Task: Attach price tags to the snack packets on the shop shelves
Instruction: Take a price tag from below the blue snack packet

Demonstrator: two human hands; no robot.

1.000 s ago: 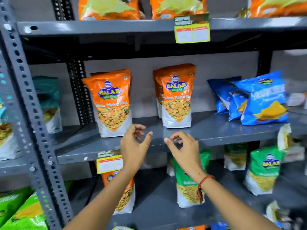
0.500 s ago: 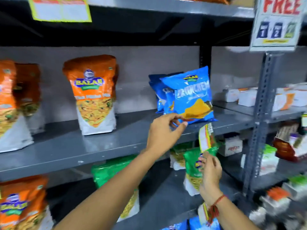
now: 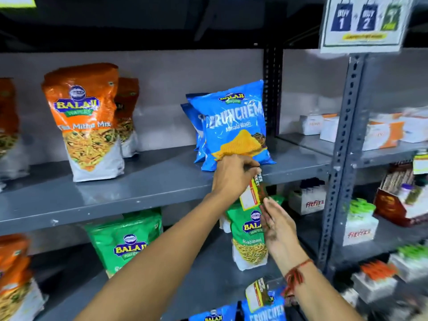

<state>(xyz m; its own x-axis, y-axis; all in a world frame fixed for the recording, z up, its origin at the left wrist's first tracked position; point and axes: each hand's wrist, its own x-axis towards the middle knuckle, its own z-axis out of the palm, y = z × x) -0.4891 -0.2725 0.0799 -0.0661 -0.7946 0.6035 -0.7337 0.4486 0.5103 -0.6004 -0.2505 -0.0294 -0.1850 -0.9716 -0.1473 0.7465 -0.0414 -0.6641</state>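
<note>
My left hand (image 3: 234,176) pinches the top of the price tag (image 3: 251,195) at the shelf (image 3: 139,191) edge, six o'clock of the blue packet (image 3: 236,126), my right hand (image 3: 276,224) pinching its lower edge; it looks light and floppy, best held by its edges.

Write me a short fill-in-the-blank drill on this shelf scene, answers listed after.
1. The left hand pinches the top of the yellow-and-red paper price tag at the edge of the grey metal shelf, below the ____ Crunchem packet.
2. The right hand supports the tag's ____ end.
3. The packets on the shelf below the tag are ____.

Answers: blue; lower; green
</note>
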